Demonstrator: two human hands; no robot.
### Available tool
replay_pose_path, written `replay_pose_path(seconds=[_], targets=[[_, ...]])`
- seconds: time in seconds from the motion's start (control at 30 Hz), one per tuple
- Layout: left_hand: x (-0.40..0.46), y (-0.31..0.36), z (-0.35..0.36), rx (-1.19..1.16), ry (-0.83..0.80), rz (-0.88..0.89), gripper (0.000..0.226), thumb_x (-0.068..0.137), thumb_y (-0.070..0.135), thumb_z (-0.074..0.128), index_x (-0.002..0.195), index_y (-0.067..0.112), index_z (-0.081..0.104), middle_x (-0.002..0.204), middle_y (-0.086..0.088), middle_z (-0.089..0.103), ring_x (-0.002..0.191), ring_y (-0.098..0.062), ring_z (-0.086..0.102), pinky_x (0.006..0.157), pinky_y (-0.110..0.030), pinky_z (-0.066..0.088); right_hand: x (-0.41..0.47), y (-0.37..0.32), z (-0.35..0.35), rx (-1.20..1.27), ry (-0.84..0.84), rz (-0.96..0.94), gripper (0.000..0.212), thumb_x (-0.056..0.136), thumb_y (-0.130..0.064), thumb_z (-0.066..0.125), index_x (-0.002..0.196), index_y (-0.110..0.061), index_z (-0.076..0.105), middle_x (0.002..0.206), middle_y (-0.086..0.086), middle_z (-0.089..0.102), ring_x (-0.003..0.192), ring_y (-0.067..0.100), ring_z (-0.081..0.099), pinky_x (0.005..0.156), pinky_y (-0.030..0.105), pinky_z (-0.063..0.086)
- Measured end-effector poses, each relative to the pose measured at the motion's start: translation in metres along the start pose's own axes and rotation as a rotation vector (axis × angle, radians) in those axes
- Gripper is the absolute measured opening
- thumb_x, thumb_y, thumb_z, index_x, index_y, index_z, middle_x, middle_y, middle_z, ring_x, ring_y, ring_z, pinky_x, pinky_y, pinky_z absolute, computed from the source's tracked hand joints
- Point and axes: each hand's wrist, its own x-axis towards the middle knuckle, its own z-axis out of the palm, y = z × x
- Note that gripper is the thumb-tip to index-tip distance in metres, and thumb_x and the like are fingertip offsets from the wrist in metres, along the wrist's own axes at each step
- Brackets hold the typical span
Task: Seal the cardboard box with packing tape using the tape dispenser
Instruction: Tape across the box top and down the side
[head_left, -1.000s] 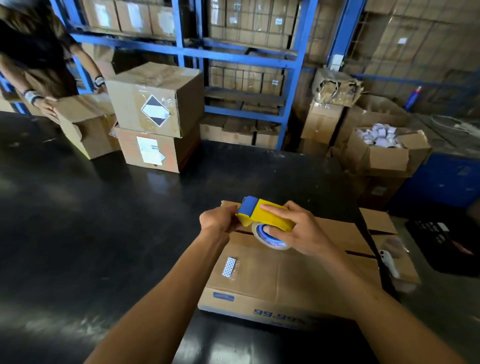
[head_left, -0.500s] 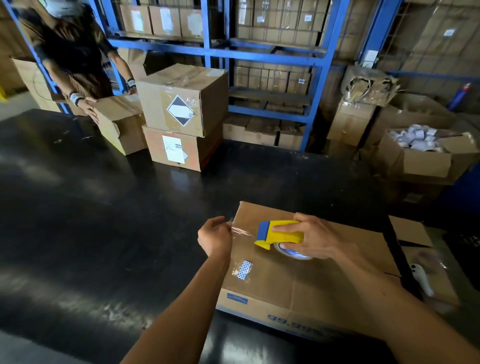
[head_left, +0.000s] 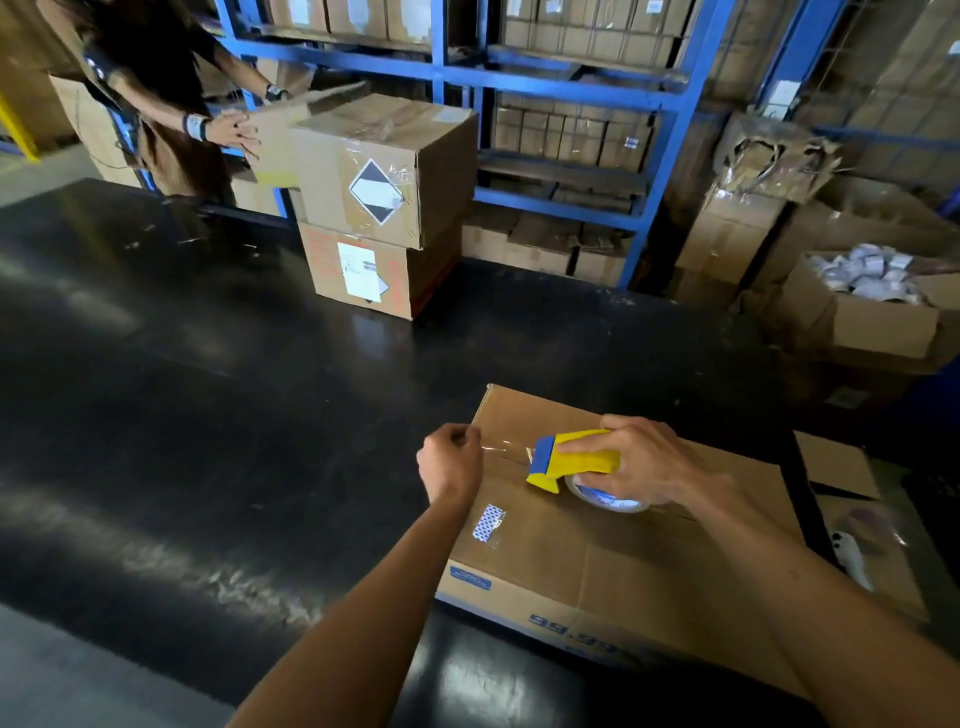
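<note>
A flat cardboard box (head_left: 597, 551) with blue print lies on the black table in front of me, its top flaps closed. My right hand (head_left: 644, 462) grips a yellow and blue tape dispenser (head_left: 566, 460) resting on the box top over the flap seam. A strip of clear tape (head_left: 506, 449) stretches from the dispenser to the left. My left hand (head_left: 451, 462) pinches the free end of that tape at the box's left edge.
Two stacked cardboard boxes (head_left: 379, 208) stand on the black table (head_left: 208, 389) at the back. Another person (head_left: 156, 93) there handles a box. Blue shelving (head_left: 561, 83) holds cartons behind. Open boxes (head_left: 857, 312) sit to the right, off the table.
The dispenser came down onto the box top and moved right, drawing out tape. My left hand stayed at the box's left edge holding the tape end. The other person lifted their box.
</note>
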Motion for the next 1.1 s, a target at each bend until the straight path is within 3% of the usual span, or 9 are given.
replay_pose_path(seconds=[0.13,0.37,0.47,0.53,0.67,0.73,0.8,0.97,1.1], targets=[[-0.004,0.006,0.012,0.085,0.029,-0.055,0.024,0.098,0.025,0.053,0.105,0.010,0.070,0.099,-0.008,0.073,0.091,-0.026,0.067,0.085,-0.034,0.054,-0.005,-0.002,-0.013,0.035,0.046,-0.013,0.050,0.078,-0.060,0.068,0.126,-0.052,0.058,0.088,-0.007,0.050,0.077,0.014,0.053,0.061,0.028,0.040],[0.000,0.000,0.007,0.073,-0.125,-0.191,0.037,0.100,0.031,0.037,0.117,0.005,0.058,0.116,-0.014,0.062,0.105,-0.033,0.059,0.096,-0.046,0.050,0.005,-0.020,-0.065,0.107,0.174,-0.031,0.049,0.075,-0.060,0.072,0.122,-0.049,0.063,0.085,-0.008,0.053,0.077,0.017,0.056,0.066,0.034,0.046],[0.006,0.002,0.011,-0.059,-0.081,-0.257,0.065,0.095,0.053,0.026,0.117,0.006,0.063,0.116,-0.017,0.066,0.106,-0.035,0.062,0.100,-0.051,0.048,0.011,-0.021,-0.096,0.071,0.220,-0.055,0.052,0.075,-0.064,0.070,0.123,-0.047,0.063,0.084,-0.010,0.052,0.076,0.017,0.054,0.064,0.034,0.044],[0.017,-0.003,0.017,-0.159,-0.024,-0.267,0.090,0.076,0.073,0.016,0.109,0.008,0.069,0.108,-0.017,0.071,0.101,-0.037,0.066,0.098,-0.054,0.050,0.013,-0.020,-0.108,0.047,0.236,-0.094,0.051,0.075,-0.065,0.068,0.123,-0.050,0.062,0.083,-0.009,0.051,0.075,0.017,0.053,0.063,0.034,0.044],[0.012,0.016,0.014,-0.195,0.061,-0.302,0.087,0.075,0.073,0.016,0.087,0.008,0.073,0.084,-0.014,0.074,0.078,-0.035,0.071,0.082,-0.049,0.058,0.014,-0.019,-0.114,0.063,0.256,-0.126,0.052,0.075,-0.065,0.067,0.124,-0.048,0.062,0.085,-0.011,0.051,0.077,0.016,0.055,0.064,0.033,0.045],[0.007,0.030,0.013,-0.279,-0.022,-0.375,0.084,0.088,0.066,0.020,0.088,0.000,0.072,0.073,-0.017,0.074,0.064,-0.033,0.071,0.067,-0.041,0.060,0.013,-0.018,-0.115,0.094,0.268,-0.138,0.054,0.074,-0.068,0.064,0.124,-0.049,0.061,0.086,-0.010,0.051,0.077,0.015,0.055,0.065,0.036,0.047],[0.010,0.039,0.013,-0.415,-0.227,-0.506,0.086,0.096,0.065,0.022,0.094,-0.007,0.069,0.075,-0.023,0.074,0.067,-0.036,0.072,0.062,-0.040,0.059,0.013,-0.017,-0.117,0.156,0.293,-0.155,0.056,0.072,-0.074,0.059,0.125,-0.055,0.057,0.085,-0.009,0.051,0.075,0.015,0.054,0.065,0.041,0.048],[0.008,0.054,0.011,-0.873,-0.688,-0.755,0.090,0.093,0.069,0.042,0.122,-0.015,0.052,0.124,-0.037,0.059,0.106,-0.049,0.064,0.086,-0.055,0.055,0.009,-0.016,-0.125,0.337,0.394,-0.194,0.047,0.077,-0.052,0.076,0.122,-0.045,0.065,0.081,0.001,0.052,0.069,0.021,0.054,0.060,0.044,0.045],[0.010,0.059,0.007,-1.087,-0.740,-0.616,0.063,0.094,0.046,0.061,0.124,-0.009,0.058,0.121,-0.028,0.067,0.106,-0.035,0.069,0.091,-0.042,0.056,0.004,-0.011,-0.123,0.351,0.389,-0.184,0.047,0.078,-0.041,0.080,0.123,-0.036,0.067,0.082,0.000,0.053,0.069,0.020,0.055,0.059,0.043,0.045]])
